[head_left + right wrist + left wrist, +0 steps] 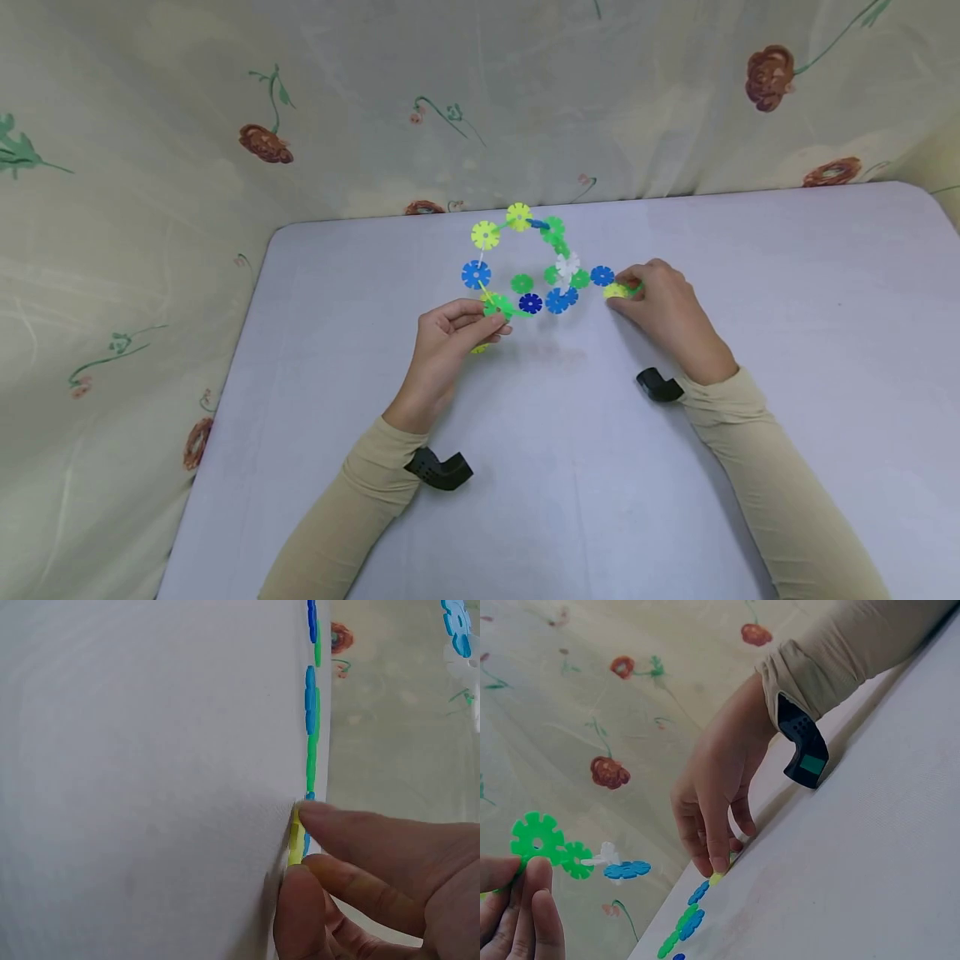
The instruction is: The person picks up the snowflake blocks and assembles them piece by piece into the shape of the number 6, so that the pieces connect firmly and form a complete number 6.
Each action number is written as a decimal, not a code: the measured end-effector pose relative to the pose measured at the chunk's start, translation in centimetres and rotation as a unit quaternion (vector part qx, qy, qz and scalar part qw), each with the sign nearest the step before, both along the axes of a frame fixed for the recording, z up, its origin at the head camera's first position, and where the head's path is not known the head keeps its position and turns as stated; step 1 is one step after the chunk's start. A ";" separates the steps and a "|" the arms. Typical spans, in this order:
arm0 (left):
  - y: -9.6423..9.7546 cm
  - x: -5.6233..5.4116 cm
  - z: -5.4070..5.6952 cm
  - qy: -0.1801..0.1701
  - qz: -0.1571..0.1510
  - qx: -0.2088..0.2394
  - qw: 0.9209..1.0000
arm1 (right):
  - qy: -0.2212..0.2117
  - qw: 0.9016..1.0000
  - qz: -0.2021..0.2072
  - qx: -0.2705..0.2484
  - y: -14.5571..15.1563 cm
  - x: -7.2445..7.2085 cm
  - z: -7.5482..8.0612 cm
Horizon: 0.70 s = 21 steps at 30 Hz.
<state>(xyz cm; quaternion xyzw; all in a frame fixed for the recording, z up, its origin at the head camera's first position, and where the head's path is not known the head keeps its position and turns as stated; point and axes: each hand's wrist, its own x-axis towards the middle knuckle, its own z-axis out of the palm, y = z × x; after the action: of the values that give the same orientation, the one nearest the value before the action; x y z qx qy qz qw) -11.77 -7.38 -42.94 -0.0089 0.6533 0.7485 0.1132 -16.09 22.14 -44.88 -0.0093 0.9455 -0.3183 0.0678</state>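
Note:
My left hand [450, 342] pinches a green notched plastic disc [537, 838], part of a chain of interlocking snowflake discs. That chain curves up and round, with yellow discs [519, 217] at its top, a blue disc [476, 274] on its left and a white disc [567, 265] on its right. My right hand [667, 308] pinches a yellow disc [295, 840] between thumb and fingers, low at the table. A green disc shows by its fingertips in the head view. Beside the yellow one is a blue disc [602, 275].
Loose-looking discs lie between the hands, among them a green disc [522, 283], a dark blue disc [530, 303] and a blue disc [557, 300]. White cloth covers the table [570, 492]. A flowered curtain [337, 108] hangs behind and at the left. Each wrist wears a black camera [441, 469].

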 end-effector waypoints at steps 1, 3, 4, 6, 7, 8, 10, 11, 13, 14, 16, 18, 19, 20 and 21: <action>0.0 0.0 0.0 0.000 0.000 0.000 1.000 | 0.001 1.000 0.001 -0.001 0.0 0.0 -0.1; 0.0 0.0 0.0 0.001 0.000 0.001 1.000 | 0.000 1.000 0.002 -0.003 0.1 0.0 -0.1; 0.0 0.0 0.0 0.001 0.000 0.001 1.000 | -0.001 1.000 0.001 -0.006 0.1 0.0 -0.1; 0.0 0.0 0.0 0.001 0.000 0.001 1.000 | -0.004 1.000 -0.001 -0.012 0.1 -0.1 -0.1; 0.0 0.0 0.0 0.001 0.001 0.002 1.000 | -0.004 1.000 -0.001 -0.016 0.1 -0.1 -0.1; 0.0 0.1 0.0 0.000 0.001 0.002 1.000 | -0.004 1.000 -0.003 -0.021 0.1 -0.1 -0.1; 0.0 0.1 0.1 0.000 0.003 0.004 1.000 | 0.000 0.999 -0.007 -0.038 0.1 -0.2 0.1; 0.0 0.1 0.1 0.000 0.003 0.005 1.000 | 0.001 0.999 -0.010 -0.050 0.1 -0.2 0.2; 0.0 0.1 0.1 0.001 0.005 0.005 1.000 | 0.005 0.997 -0.013 -0.082 0.1 -0.2 0.6; -0.1 0.1 0.1 0.000 0.005 0.004 1.000 | 0.005 0.994 -0.014 -0.105 0.1 -0.2 0.8; -0.1 0.1 0.1 0.001 0.006 0.004 1.000 | -0.002 0.986 -0.016 -0.163 0.1 -0.2 1.4; -0.1 0.1 0.1 0.001 0.006 0.004 1.000 | -0.015 0.974 -0.010 -0.225 -0.1 0.0 1.9; 0.0 0.0 0.1 0.001 0.006 0.003 1.000 | -0.023 0.967 -0.003 -0.255 -0.2 0.1 2.1; 0.0 0.0 0.1 0.001 0.007 0.004 1.000 | -0.033 0.959 0.006 -0.283 -0.4 0.2 2.3; 0.0 0.0 0.1 0.002 0.007 0.005 1.000 | -0.043 0.951 0.015 -0.307 -0.7 0.3 2.5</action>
<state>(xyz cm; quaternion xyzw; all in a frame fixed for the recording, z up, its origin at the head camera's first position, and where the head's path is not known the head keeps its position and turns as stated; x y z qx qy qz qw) -11.75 -7.40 -42.83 -0.0113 0.6499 0.7525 0.1061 -15.76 21.46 -42.42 -0.0301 0.7981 -0.5921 0.1075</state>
